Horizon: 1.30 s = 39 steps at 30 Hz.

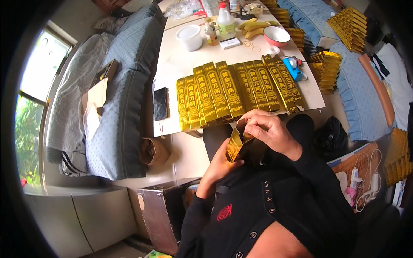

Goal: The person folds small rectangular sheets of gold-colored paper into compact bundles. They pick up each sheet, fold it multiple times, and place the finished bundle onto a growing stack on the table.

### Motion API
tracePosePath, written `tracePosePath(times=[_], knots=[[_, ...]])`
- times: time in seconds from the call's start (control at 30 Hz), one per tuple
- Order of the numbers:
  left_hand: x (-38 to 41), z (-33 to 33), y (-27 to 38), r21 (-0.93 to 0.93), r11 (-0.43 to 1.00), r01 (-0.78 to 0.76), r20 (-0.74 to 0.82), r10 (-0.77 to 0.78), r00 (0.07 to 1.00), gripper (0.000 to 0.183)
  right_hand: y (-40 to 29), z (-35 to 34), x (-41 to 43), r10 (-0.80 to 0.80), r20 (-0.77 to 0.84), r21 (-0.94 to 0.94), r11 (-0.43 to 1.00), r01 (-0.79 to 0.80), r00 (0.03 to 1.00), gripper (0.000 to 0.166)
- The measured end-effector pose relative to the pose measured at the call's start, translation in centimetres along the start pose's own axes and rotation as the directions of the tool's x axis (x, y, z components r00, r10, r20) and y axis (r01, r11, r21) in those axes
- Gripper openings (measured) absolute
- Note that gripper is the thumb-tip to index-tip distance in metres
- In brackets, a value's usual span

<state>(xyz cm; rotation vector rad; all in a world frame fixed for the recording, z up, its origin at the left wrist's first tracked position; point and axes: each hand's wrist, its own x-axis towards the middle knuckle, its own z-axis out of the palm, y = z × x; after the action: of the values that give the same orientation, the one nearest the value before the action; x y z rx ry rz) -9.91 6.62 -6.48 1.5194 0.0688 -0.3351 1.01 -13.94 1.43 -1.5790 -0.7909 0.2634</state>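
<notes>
Over my lap, my left hand [222,163] grips a gold foil paper box [236,144] by its lower side. My right hand [271,130] is at the box's upper end, thumb and fingers bent around its edge; the exact finger contact is partly hidden. Just beyond, a row of long gold printed boxes [208,92] lies side by side along the near edge of the table [171,58]. At the row's right end, two gold boxes [284,84] lie tilted, and the near end of one looks unfolded.
A black phone [161,104] lies left of the row, a blue tape dispenser [293,69] right of it. Farther back are a white tub [189,38], a bottle with a red cap [226,21], bananas [256,29] and a bowl [277,36]. Gold stacks [326,71] fill the right side.
</notes>
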Motion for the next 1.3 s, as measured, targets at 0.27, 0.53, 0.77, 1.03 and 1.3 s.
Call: tracePosePath(times=[0.27,0.53,0.77,1.03,1.3], knots=[[-1.0,-1.4,-2.7,-0.091,0.992,0.090,0.094,-0.081,0.992,0.076,0.7,3.1,-0.5,0.043,-0.044,-0.202,0.978,-0.051,0.998,0.014],[-2.1,3.9,0.3,0.802,0.492,-0.340,-0.212,0.766,0.607,0.066,1.2,4.7,-0.8,0.010,-0.086,-0.339,0.940,-0.039,0.996,0.015],[-2.9,2.1,1.3,0.563,0.711,-0.421,-0.371,0.673,0.639,0.046,-0.7,4.9,-1.6,-0.003,0.026,-0.180,0.984,0.008,1.000,0.021],[-3.5,0.8,0.3,0.235,0.811,-0.536,-0.384,0.584,0.715,0.032,0.2,6.1,-1.6,0.078,0.026,0.191,0.978,-0.082,0.997,0.050],[-3.2,2.0,-0.2,0.430,0.640,-0.637,-0.401,0.767,0.501,0.021,2.7,6.6,-1.4,0.063,0.132,0.250,0.964,-0.095,0.989,0.024]])
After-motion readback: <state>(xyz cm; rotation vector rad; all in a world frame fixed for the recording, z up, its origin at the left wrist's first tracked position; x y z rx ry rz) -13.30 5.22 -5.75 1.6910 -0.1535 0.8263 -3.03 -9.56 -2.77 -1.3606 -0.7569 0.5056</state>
